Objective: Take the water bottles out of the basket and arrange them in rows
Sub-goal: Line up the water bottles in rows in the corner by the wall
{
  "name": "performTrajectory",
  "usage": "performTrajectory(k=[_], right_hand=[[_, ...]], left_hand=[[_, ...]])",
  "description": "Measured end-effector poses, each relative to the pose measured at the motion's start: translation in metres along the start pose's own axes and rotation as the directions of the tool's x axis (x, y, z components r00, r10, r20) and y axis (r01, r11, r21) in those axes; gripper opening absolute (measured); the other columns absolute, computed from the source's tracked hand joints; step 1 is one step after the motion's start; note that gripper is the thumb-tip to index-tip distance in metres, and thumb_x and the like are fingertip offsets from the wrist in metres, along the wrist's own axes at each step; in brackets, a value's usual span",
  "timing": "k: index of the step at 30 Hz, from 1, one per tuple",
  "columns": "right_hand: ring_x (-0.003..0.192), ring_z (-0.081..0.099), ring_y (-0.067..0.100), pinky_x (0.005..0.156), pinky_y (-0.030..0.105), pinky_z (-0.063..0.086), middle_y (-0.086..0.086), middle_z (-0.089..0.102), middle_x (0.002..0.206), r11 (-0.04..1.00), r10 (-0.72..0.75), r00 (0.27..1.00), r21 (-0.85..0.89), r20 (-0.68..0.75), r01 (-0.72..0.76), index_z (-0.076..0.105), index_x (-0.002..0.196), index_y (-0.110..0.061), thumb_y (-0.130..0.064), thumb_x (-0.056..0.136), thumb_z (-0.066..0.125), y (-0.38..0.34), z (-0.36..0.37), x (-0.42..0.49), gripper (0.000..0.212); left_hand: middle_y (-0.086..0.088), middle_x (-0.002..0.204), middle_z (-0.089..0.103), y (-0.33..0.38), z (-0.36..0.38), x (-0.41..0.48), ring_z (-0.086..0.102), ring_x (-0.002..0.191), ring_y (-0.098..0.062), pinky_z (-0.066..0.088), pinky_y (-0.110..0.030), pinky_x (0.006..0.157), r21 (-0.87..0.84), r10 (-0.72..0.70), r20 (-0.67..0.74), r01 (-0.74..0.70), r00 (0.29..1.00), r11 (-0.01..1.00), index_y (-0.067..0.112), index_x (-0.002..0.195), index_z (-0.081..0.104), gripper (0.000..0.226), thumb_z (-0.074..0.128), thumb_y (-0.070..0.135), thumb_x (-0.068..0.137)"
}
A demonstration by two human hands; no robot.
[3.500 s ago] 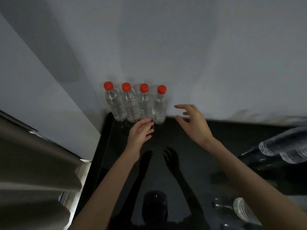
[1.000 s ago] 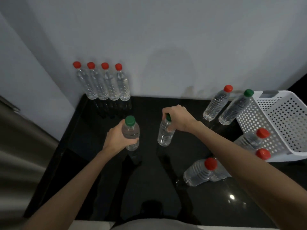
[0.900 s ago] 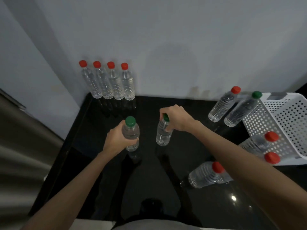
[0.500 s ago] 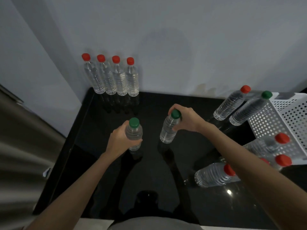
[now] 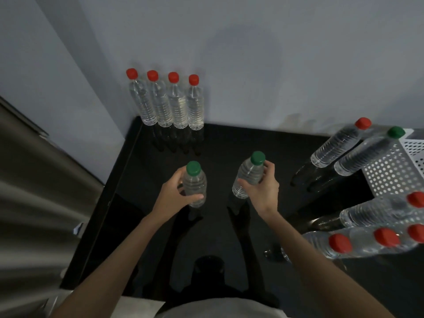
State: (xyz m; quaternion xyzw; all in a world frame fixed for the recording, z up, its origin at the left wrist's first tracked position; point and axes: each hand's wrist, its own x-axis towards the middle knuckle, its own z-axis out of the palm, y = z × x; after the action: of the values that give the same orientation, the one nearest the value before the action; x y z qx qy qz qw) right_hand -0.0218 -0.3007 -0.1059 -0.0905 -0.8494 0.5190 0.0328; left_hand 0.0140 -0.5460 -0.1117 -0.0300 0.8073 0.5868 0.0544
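Four red-capped bottles (image 5: 171,106) stand shoulder to shoulder at 11 o'clock, tucked against the wall, I'd guess to keep the row straight. Left grip (image 5: 176,191) is wrapped round a green-capped bottle (image 5: 195,185) and right grip (image 5: 261,190) round a second green-capped bottle (image 5: 249,174). Both are upright over the middle of the surface (image 5: 229,143), probably to start a green row. Basket (image 5: 394,175) sits at 3 o'clock, with spare bottles (image 5: 367,213) lying at 4.
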Motion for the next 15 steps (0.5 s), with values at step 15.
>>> performTrajectory(k=[15], right_hand=[[0.099, 0.063, 0.002, 0.095, 0.038, 0.053, -0.018, 0.063, 0.103, 0.995, -0.085, 0.979, -0.036, 0.186, 0.094, 0.042, 0.116, -0.038, -0.025, 0.063, 0.089, -0.066, 0.063, 0.031, 0.071]], left_hand=[[0.011, 0.106, 0.068, 0.004, -0.058, 0.05, 0.065, 0.096, 0.004, 0.052, -0.016, 0.082, 0.031, 0.028, -0.264, -0.021, 0.964, 0.999, 0.025, 0.123, 0.055, 0.07, 0.089, 0.018, 0.062]])
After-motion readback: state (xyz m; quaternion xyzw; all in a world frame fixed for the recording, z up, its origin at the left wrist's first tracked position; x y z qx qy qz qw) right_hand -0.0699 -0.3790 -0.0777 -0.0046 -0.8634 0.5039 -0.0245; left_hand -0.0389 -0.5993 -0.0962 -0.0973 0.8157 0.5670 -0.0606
